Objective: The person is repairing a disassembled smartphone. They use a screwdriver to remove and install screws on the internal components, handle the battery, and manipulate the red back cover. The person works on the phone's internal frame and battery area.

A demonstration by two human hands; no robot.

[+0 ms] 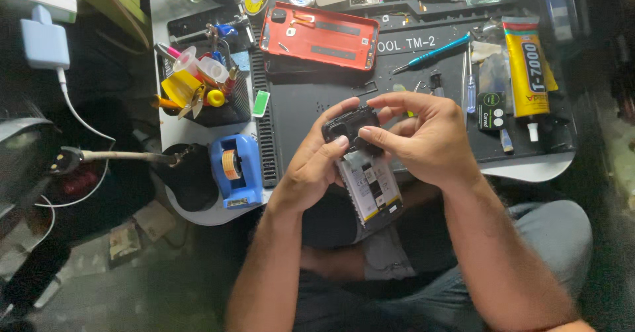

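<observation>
a: where is the opened phone (374, 190) sitting?

b: it's up off the dark work mat (311, 100), held between both hands over the near edge of the table, above the person's lap. its back is off, so the battery faces up, and the lower end points toward the body.

a: what is the left hand (317, 163) doing?

b: it grips the phone from the left side, fingers curled round the edge, thumb lying across the black camera-end cover (350, 127) at the top.

a: and the right hand (423, 137)?

b: it comes in from the right and sits over the top of the phone. the thumb and forefinger are pinched on that black cover, the other fingers are bent above it. the phone's body runs down below the palm.

a: what lies around?

b: the red back cover (321, 38) lies flat on the mat beyond the hands, well apart. a yellow glue tube (527, 67) lies to the right, a teal screwdriver (433, 53) between them. left of the hands a blue tape dispenser (236, 170) stands near a black tool basket (202, 84).
</observation>
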